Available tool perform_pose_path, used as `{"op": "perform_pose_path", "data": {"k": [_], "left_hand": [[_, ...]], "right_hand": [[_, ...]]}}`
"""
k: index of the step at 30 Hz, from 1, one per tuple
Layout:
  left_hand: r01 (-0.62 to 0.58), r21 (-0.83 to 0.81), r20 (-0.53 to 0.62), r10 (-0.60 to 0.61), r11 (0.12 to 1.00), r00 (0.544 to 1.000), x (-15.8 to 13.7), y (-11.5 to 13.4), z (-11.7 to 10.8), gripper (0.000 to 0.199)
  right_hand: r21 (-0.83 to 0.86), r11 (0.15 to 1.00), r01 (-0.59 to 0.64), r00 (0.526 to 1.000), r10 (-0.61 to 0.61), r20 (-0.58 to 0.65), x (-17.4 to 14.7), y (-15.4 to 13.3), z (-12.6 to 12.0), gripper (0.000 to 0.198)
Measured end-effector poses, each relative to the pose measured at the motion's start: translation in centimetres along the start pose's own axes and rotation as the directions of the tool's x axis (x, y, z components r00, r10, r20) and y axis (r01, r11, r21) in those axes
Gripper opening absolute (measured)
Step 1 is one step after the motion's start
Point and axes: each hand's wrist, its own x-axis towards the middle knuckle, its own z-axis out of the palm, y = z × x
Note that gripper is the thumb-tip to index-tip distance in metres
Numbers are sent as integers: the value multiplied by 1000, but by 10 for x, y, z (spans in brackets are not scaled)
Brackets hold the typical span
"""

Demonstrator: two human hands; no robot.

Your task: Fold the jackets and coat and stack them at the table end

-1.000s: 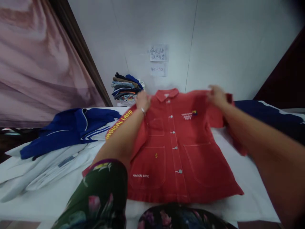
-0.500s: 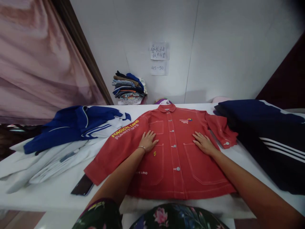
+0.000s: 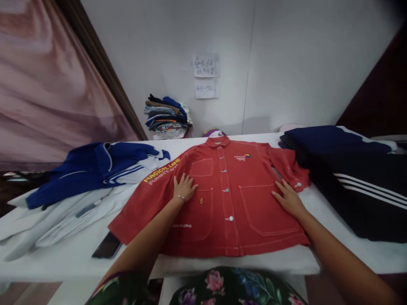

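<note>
A red button-up jacket (image 3: 222, 203) lies front side up on the white table (image 3: 76, 258), its collar toward the wall. Yellow and pale lettering runs down the sleeve on the left, which is stretched out toward me. The other sleeve bends outward at the right. My left hand (image 3: 184, 188) rests flat on the jacket beside the left pockets, fingers spread. Near the jacket's right edge, above the lower pocket, my right hand (image 3: 288, 198) lies with its fingers apart. Neither hand grips the cloth.
Blue and white garments (image 3: 92, 169) are heaped at the left. Dark folded clothes with white stripes (image 3: 365, 182) lie at the right. A phone (image 3: 106, 246) sits partly under the left cuff. A stack of folded clothes (image 3: 167, 116) stands by the wall, near paper signs (image 3: 206, 76).
Both hands have slid outward over the jacket, the left one toward the left and the right one toward the right edge. The view has shifted slightly.
</note>
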Motion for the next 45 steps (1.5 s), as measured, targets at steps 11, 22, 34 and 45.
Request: {"op": "perform_pose_path", "data": {"k": [11, 22, 34, 45], "left_hand": [[-60, -64, 15, 61, 996, 998, -29, 23, 17, 59], [-54, -48, -3, 54, 997, 999, -27, 25, 15, 57], [-49, -50, 9, 49, 998, 999, -27, 25, 13, 57], [-58, -61, -18, 57, 996, 998, -26, 23, 16, 57]], "right_hand": [[254, 967, -38, 999, 41, -6, -30, 3, -18, 47], [775, 430, -462, 887, 215, 409, -103, -43, -69, 74], [893, 79, -442, 841, 384, 382, -116, -46, -71, 63], [48, 991, -123, 989, 126, -75, -101, 5, -75, 41]]}}
